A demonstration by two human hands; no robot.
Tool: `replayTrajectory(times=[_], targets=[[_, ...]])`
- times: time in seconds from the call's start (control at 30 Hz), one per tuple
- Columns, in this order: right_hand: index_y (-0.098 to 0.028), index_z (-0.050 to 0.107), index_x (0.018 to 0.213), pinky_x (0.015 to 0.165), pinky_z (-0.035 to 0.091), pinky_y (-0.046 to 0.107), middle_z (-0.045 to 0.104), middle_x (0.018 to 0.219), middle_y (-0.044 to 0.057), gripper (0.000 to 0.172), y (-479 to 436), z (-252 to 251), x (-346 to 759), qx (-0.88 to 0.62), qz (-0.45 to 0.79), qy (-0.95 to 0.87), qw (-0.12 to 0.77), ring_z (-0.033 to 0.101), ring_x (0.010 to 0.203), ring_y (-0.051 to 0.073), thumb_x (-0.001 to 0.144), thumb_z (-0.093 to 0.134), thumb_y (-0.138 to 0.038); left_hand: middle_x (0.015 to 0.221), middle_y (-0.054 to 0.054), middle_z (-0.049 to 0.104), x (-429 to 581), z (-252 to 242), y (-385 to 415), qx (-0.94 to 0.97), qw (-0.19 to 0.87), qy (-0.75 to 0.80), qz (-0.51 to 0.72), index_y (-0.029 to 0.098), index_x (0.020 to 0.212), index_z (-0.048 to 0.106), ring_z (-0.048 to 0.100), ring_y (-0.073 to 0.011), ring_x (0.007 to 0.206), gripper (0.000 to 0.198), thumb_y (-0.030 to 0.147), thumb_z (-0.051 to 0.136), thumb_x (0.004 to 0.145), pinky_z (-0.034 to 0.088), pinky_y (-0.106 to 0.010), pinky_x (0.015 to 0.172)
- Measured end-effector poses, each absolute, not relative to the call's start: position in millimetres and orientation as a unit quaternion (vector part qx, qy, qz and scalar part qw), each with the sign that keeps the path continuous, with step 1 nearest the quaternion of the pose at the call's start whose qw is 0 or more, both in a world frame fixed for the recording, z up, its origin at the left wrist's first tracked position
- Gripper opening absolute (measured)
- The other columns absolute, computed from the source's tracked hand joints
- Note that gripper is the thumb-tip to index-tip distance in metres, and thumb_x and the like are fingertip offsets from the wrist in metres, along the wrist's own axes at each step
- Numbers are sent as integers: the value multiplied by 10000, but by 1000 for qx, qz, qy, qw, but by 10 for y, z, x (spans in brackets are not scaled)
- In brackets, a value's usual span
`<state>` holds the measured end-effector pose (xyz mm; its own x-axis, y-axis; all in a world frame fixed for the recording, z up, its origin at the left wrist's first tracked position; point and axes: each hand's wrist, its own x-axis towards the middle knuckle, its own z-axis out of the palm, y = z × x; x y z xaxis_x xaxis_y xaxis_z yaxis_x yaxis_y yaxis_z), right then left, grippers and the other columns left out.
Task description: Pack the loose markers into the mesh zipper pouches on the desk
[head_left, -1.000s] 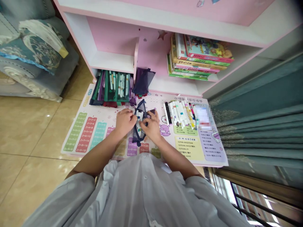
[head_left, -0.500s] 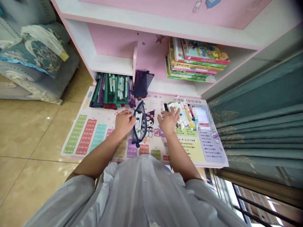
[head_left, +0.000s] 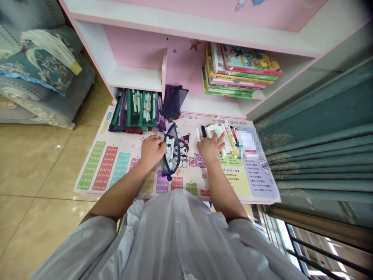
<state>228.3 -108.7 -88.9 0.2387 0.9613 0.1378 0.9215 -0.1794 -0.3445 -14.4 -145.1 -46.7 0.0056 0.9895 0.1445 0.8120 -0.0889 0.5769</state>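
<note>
Presently, left hand (head_left: 152,150): closed at the fingertips, thumb and fingers pinching the left edge of a navy mesh zip pouch.
Right hand (head_left: 210,148): open, fingers spread, palm down over a loose pile of slim white-barrelled markers; whether any finger grips one, I cannot tell.
Navy mesh zip pouch (head_left: 174,165): between the two hands, lying on the mat, its long axis running away from the body, its dark rim bowed apart.
Markers in the pouch (head_left: 169,151): several white barrels with coloured bands, side by side along the pouch's left part, seen through the mesh; their exact count is unclear.
Loose pile of slim white-barrelled markers (head_left: 229,137): right of the pouch and well apart from it, partly hidden by the right hand, with a black pen (head_left: 203,131) at its left end.
Pixelated rectangle (head_left: 248,143): just beside the pile's right end, its detail blurred out.
Pale pink printed mat (head_left: 215,190): under all of these, bearing coloured multiplication columns and cartoon figures.
Filled green and purple mesh pouches (head_left: 142,116): beyond the left hand, in a row at the mat's far edge, markers showing through.
Dark navy pouches (head_left: 175,101): just right of that row, leaning by the divider.
Pink-and-white shelf unit (head_left: 145,17): behind the mat, holding a stack of colourful books (head_left: 239,77) on the right.
Blue-green curtain (head_left: 314,140): far right, hanging in folds.
Grey sofa (head_left: 77,93): far left, with a teal floral cushion (head_left: 52,62).
</note>
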Motion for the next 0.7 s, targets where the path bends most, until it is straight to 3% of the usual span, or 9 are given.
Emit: replayTrajectory(times=[0.13, 0.3, 0.4, 0.57, 0.7], targets=[[-112, 660, 699, 1078, 137, 774, 369, 1517, 211, 122, -1108, -803, 2255, -762, 69, -614, 194, 93, 1468, 497, 731, 620, -222, 980, -65, 734, -150, -496, -1447, 691, 161, 652, 268, 211, 630, 669, 651, -235, 1028, 257, 261, 497, 814, 495, -403, 971], [-175, 614, 644, 1115, 241, 672, 460, 1481, 136, 124, -1282, -625, 2078, -721, 99, -613, 306, 158, 1484, 409, 736, 612, -257, 983, -66, 736, -151, -514, -1443, 691, 155, 654, 265, 209, 633, 677, 650, -240, 1029, 253, 257, 502, 809, 501, -397, 955], [-194, 583, 610, 1167, 237, 587, 495, 1467, 112, 142, -1430, -554, 1927, -660, 145, -649, 351, 183, 1495, 354, 738, 609, -250, 991, -72, 734, -148, -516, -1446, 688, 152, 657, 268, 207, 652, 689, 649, -244, 1028, 251, 260, 504, 813, 502, -395, 953], [-206, 579, 593, 1220, 158, 536, 527, 1442, 91, 119, -1591, -529, 1696, -575, 208, -713, 342, 321, 1453, 311, 692, 645, -210, 1004, -70, 732, -147, -508, -1450, 688, 157, 657, 266, 203, 668, 690, 657, -234, 1002, 237, 250, 508, 813, 501, -382, 945], [-218, 594, 585, 1222, 125, 545, 599, 1363, 72, 134, -1613, -587, 1570, -570, 244, -716, 322, 315, 1456, 305, 698, 663, -230, 972, -75, 730, -142, -504, -1453, 692, 155, 656, 260, 203, 654, 682, 655, -234, 1004, 248, 256, 509, 824, 501, -376, 940]])
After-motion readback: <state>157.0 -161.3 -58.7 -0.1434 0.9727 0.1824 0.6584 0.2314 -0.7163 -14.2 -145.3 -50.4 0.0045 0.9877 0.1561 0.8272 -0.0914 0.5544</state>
